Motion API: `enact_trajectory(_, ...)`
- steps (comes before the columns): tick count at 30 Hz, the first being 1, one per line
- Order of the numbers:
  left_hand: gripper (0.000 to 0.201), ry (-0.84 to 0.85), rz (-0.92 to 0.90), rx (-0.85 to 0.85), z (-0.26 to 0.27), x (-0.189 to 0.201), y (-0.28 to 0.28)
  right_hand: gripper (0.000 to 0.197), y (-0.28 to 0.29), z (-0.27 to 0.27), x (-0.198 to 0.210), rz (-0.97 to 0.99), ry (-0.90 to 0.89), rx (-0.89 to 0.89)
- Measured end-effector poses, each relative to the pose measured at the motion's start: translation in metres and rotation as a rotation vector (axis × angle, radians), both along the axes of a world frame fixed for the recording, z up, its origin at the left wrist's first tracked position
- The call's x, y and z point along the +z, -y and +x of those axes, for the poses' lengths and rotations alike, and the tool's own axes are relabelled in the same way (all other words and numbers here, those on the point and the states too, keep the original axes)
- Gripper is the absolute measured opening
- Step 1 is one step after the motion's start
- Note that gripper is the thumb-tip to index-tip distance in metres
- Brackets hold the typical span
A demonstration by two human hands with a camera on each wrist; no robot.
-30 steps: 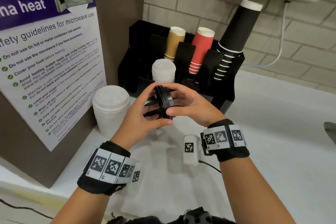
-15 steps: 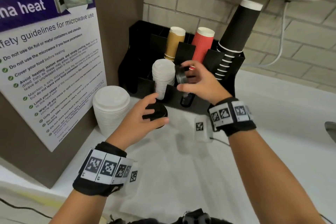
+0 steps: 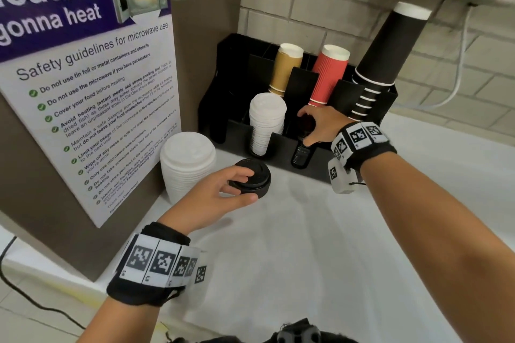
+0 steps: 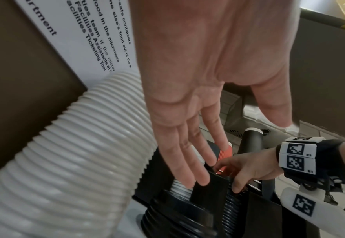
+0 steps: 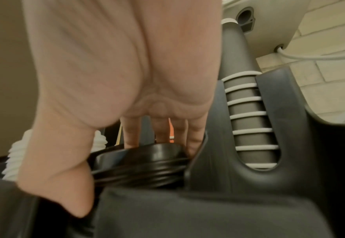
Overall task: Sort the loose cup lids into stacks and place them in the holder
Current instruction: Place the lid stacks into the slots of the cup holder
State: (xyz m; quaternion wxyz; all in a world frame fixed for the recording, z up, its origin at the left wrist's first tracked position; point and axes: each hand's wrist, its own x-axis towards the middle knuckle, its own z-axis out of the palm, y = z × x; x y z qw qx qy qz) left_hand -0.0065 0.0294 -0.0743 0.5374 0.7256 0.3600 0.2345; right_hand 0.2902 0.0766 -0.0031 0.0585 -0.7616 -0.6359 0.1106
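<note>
A short stack of black lids [image 3: 253, 172] stands on the white counter. My left hand [image 3: 242, 185] lies on it, straight fingers [image 4: 179, 153] across the top and thumb at the near side. My right hand [image 3: 306, 128] reaches into the black holder [image 3: 278, 147] and grips a second stack of black lids [image 5: 140, 161] set in the middle front slot, thumb in front and fingers behind. White lids [image 3: 267, 120] fill the slot to its left. A tall stack of white lids [image 3: 186, 159] stands on the counter beside the holder.
Tan cups [image 3: 287, 69], red cups [image 3: 328, 78] and a tall tube of black cups [image 3: 387, 56] stand in the holder's rear slots. A brown panel with a microwave poster [image 3: 92, 92] borders the left. A brick wall is behind, and white counter [image 3: 306, 245] lies in front.
Both hands held black lids together a second ago. The left hand has set its part down on the counter, and the right hand has carried its part into the holder's slot.
</note>
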Motion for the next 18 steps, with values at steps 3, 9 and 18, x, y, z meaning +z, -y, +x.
enact_trajectory(3, 0.045, -0.002, -0.003, 0.004, -0.001, 0.002, 0.0, 0.074, 0.003, 0.0, -0.006, -0.021, -0.002, 0.011)
enact_trajectory(9, 0.043, -0.005, 0.005, -0.001, 0.001, 0.004, -0.002, 0.087, 0.015, -0.01, -0.022, -0.056, 0.204, 0.017)
enact_trajectory(18, 0.044, -0.067, 0.017, -0.027, 0.002, 0.001, -0.003, 0.087, 0.024, -0.035, -0.038, -0.279, 0.533, -0.061)
